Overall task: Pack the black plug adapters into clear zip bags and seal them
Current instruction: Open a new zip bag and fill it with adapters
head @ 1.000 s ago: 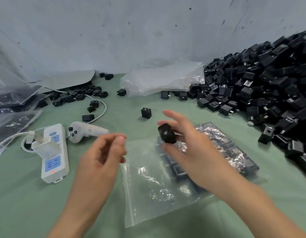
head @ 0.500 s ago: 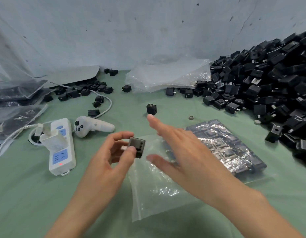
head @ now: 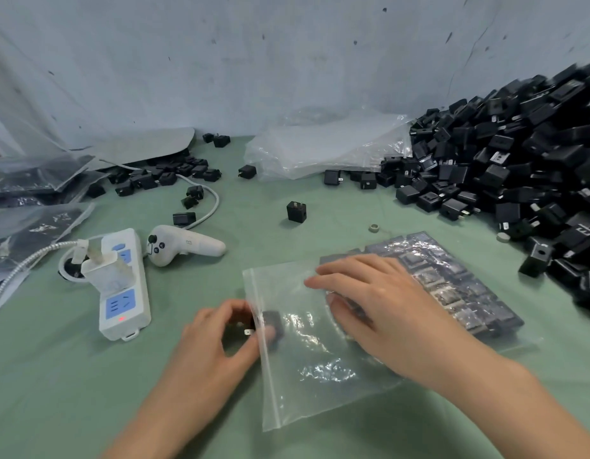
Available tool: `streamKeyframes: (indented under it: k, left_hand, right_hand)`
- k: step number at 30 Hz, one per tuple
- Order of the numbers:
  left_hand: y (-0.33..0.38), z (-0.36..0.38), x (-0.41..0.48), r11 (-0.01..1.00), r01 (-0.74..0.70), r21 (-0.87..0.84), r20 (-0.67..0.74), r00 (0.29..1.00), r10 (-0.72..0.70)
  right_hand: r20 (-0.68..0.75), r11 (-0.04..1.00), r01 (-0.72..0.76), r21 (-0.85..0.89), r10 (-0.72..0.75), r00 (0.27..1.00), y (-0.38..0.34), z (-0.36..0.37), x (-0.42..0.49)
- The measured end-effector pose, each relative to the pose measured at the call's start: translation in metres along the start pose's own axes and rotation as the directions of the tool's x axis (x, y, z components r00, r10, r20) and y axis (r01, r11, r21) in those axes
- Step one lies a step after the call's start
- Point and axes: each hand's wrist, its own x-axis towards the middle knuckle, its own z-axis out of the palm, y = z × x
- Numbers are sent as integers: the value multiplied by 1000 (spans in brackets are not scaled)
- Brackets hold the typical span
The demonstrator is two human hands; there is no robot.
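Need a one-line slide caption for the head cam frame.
Bagging: left hand holds a black plug adapter partway inside a clear zip bag, right hand resting on the bag.

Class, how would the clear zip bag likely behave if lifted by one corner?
Probably floppy: the clear zip bag lies wrinkled and glinting. Likely slippery: the right hand presses it flat. Probably light, being thin see-through film.

Left hand (head: 214,341) curled, pinching; right hand (head: 386,309) flat.
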Motion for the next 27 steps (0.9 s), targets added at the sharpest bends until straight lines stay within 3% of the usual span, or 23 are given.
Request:
streamKeyframes:
  k: [4, 10, 17, 22, 27]
  left_hand:
    - [4, 2, -2, 971, -155, 183, 133, 982, 132]
    - [8, -5, -3, 942, -314, 117, 258, 926, 276]
    - [22, 10, 10, 935, -356, -3, 357, 873, 334]
    - [18, 16, 15, 961, -273, -45, 374, 887, 269]
    - [15, 17, 18, 927, -374, 5, 374, 861, 346]
  right_hand:
    - [28, 1000, -3, -7, 4, 1000, 2, 1, 0]
    - [-84, 990, -135, 30, 137, 987, 27, -14, -1]
    - [-107, 977, -211, 17, 211, 971, 41, -13, -6]
    - [-134, 975, -223, 19, 223, 966, 47, -14, -7]
    - [-134, 970, -239, 32, 242, 961, 51, -15, -7]
